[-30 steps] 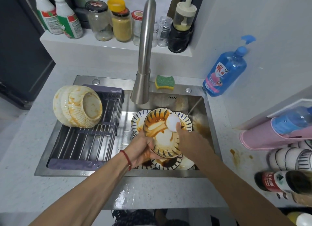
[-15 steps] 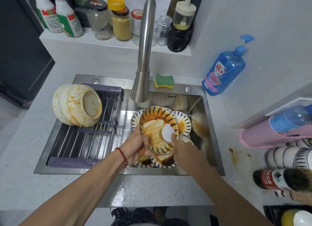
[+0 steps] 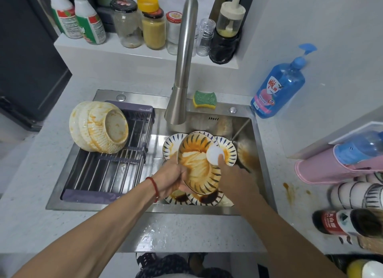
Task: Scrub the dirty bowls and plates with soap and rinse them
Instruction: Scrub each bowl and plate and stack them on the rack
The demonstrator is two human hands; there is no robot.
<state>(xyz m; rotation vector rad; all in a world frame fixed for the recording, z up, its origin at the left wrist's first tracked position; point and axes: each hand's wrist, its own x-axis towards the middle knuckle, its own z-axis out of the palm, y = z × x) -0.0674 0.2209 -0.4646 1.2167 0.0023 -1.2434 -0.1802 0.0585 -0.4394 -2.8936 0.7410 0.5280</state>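
My left hand grips the left rim of a blue-striped plate smeared with orange sauce, tilted above the sink. My right hand presses a white round scrub pad against the plate's upper right rim. Under the held plate lie several more striped dirty plates with dark sauce. Stained cream bowls lie stacked on their side on the drying rack over the sink's left half.
The steel faucet rises just behind the plates, no water running. A green-yellow sponge sits on the sink's back ledge; a blue soap pump bottle stands at right. Jars line the back shelf; cups and bottles crowd the right counter.
The white pad slid from the plate's middle up to its upper right rim, leaving a wiped pale streak in the sauce. My left hand keeps the same hold.
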